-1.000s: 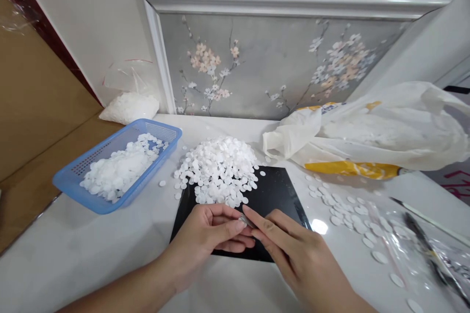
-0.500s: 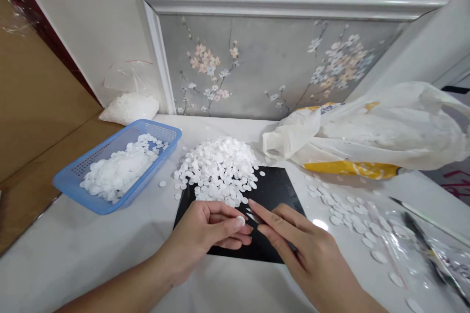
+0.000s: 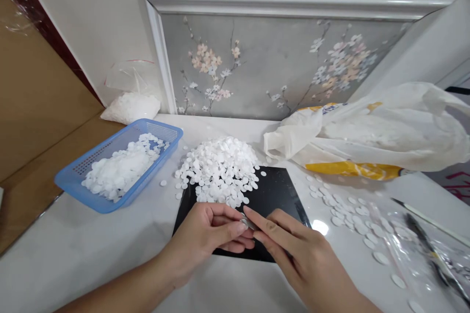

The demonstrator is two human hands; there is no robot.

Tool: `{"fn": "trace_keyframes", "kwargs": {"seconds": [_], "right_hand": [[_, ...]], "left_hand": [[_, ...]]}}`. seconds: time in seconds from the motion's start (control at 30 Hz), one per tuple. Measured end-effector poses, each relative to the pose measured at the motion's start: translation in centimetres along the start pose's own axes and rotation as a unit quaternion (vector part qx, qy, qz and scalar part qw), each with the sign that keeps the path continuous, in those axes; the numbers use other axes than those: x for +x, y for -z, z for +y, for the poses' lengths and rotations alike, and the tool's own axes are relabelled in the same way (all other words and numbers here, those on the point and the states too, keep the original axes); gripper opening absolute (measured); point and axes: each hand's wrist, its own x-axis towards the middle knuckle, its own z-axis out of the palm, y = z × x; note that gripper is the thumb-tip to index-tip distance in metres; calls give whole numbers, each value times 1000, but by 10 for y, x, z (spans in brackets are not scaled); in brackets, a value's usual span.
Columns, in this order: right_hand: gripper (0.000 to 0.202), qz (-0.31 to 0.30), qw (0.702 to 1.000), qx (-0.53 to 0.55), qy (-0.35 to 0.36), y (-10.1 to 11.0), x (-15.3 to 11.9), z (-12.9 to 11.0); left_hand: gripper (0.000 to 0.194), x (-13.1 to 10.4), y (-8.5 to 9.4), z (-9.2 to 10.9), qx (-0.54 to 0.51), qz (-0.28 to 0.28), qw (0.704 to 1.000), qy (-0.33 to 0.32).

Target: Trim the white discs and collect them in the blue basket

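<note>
Between the thumb and forefinger of my left hand (image 3: 216, 227) is a small white disc (image 3: 244, 222), held above the black board (image 3: 279, 190). My right hand (image 3: 301, 247) pinches a slim metal tool that looks like tweezers (image 3: 251, 225). Its tip meets the disc, and most of its length is hidden by my fingers. Just beyond my hands, a large heap of white discs (image 3: 222, 166) covers the board's far left part and spreads onto the white table (image 3: 121, 249).
Left is a blue basket (image 3: 135, 194) of discs, with a clear bag of white pieces (image 3: 132, 106) behind it. A white and yellow plastic bag (image 3: 367, 132) lies right, near scattered discs (image 3: 345, 212), a pen-like black tool (image 3: 416, 227) and a thin white stick (image 3: 433, 222).
My right hand has moved slightly left, bringing the tweezers' tip from just beside the disc onto it. My left hand keeps its pinch on the disc.
</note>
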Motion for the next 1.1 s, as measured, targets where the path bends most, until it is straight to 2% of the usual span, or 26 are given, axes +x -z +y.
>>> {"fn": "trace_keyframes", "kwargs": {"seconds": [0.6,0.87,0.97,1.1], "right_hand": [[36,-25,999,-20,20,4,-2,2],[36,-33,998,-52,23,5,-3,5],[36,-5,997,-81,-19,10,1,8],[38,74,981,-154,-90,25,8,26]], "left_hand": [[24,-2,5,5,63,-34,997,-5],[21,-2,6,5,60,-30,998,4],[20,-2,4,5,60,-21,998,-12],[18,-2,3,5,81,-16,995,-49]]}}
